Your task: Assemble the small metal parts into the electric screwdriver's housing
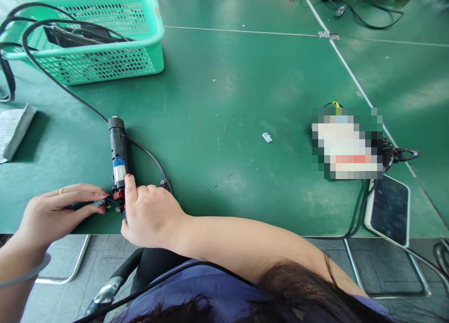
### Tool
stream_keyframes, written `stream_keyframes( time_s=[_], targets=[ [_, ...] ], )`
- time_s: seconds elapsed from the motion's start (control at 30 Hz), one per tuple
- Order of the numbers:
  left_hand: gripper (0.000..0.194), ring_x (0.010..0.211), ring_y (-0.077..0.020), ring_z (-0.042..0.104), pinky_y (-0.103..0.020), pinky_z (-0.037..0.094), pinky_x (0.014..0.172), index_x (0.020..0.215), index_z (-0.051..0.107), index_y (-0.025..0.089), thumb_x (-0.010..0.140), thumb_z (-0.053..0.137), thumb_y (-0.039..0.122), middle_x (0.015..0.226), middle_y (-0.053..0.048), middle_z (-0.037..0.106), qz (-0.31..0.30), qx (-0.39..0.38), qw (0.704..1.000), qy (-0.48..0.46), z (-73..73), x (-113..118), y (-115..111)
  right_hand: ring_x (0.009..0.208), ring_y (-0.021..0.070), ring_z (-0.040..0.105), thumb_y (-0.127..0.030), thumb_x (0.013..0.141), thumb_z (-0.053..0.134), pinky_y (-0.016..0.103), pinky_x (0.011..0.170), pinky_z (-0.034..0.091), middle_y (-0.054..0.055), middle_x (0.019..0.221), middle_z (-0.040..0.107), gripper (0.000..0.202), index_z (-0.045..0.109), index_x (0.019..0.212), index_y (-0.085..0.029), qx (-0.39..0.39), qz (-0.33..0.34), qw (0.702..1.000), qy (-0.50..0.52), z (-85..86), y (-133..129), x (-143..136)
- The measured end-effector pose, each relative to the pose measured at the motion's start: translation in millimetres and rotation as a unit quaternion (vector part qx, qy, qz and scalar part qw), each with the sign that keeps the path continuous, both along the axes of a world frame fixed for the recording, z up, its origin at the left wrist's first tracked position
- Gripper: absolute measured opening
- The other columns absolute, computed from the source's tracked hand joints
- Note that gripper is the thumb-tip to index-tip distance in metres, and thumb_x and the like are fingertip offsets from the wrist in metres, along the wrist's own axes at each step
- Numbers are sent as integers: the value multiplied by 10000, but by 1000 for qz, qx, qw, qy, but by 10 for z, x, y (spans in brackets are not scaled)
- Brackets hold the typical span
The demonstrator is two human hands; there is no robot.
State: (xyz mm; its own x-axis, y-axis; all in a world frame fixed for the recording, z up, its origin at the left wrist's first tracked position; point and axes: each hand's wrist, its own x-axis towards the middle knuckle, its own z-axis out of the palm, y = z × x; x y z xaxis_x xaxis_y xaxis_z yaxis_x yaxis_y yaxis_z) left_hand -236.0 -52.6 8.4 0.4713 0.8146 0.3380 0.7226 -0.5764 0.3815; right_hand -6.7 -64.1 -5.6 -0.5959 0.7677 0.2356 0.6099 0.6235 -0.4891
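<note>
A slim black cylindrical device (117,138) with a blue and silver band lies lengthwise near the table's front edge. A black cable leaves its far end, and a red part (118,195) shows at its near end. My right hand (152,215) is closed around that near end, its index finger laid along the side. Left of it, my left hand (65,208) pinches a small grey piece (102,203) between thumb and fingers, close to the red part. Thin wires run between the piece and the device. The lower end of the device is hidden behind my right hand.
A green plastic basket (105,63) with black items and cables stands at the back left. A folded paper packet (16,131) lies at the left edge. On the right are a blurred-out object (347,147) and a phone (389,211). A small scrap (267,137) lies mid-table.
</note>
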Motion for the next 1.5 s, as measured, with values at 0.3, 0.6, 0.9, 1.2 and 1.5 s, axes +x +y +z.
stream_keyframes(
  time_s=[0.3,0.6,0.9,1.2,1.5],
  targets=[
    [122,735,-148,680,-276,571,699,833,669,218,771,632,119,795,-10,724,-41,-28,999,-22,35,65,45,765,247,586,-233,842,426,372,653,518,172,930,631,677,228,1385,119,-7,5,1000,-1,14,1,7],
    [182,751,-147,673,-294,569,730,831,691,240,749,651,82,809,-7,725,-56,-3,998,-8,44,25,22,766,249,584,-242,844,427,369,652,514,172,930,631,679,236,1383,124,2,1,1000,3,-1,3,7],
    [155,710,-159,674,-301,576,661,774,689,249,732,652,105,767,-8,728,-49,-25,998,-25,64,60,31,773,245,583,-244,845,434,370,654,517,174,936,630,682,225,1386,116,-1,3,1000,-1,7,3,9],
    [135,730,-141,661,-258,558,680,775,673,234,751,629,110,798,2,722,-53,-26,998,1,-4,21,51,766,246,593,-253,842,443,370,648,517,178,945,630,696,224,1385,121,-2,4,1000,0,12,1,10],
    [140,761,-127,652,-249,548,711,817,643,217,782,609,85,817,-6,702,-65,-25,998,5,-14,10,59,755,239,592,-242,843,431,362,642,515,170,936,635,682,235,1387,118,4,-1,1000,-3,6,2,11]
  ],
)
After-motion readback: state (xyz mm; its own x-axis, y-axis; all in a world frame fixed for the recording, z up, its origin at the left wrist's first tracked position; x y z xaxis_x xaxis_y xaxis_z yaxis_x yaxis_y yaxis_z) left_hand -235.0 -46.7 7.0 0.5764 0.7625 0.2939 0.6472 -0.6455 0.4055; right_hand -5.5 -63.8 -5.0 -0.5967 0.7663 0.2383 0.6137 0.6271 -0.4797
